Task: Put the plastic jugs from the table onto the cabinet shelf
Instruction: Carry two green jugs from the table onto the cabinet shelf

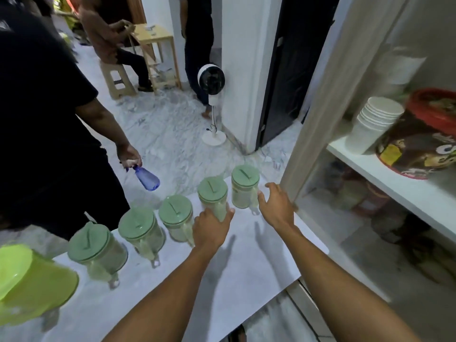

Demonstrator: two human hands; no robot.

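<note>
Five plastic jugs with green lids stand in a row along the far edge of your white desk [246, 255]. Your left hand [211, 227] is wrapped around the handle side of the fourth jug [212, 193], counting from the left. Your right hand [275, 206] is open, fingers spread, at the handle of the end jug [244, 186], touching it or nearly so; its grip has not closed. The other three jugs [175, 215] stand untouched to the left. The cabinet shelf [394, 178] on your right carries a stack of white cups [372, 124] and a red-lidded tub [422, 139].
</note>
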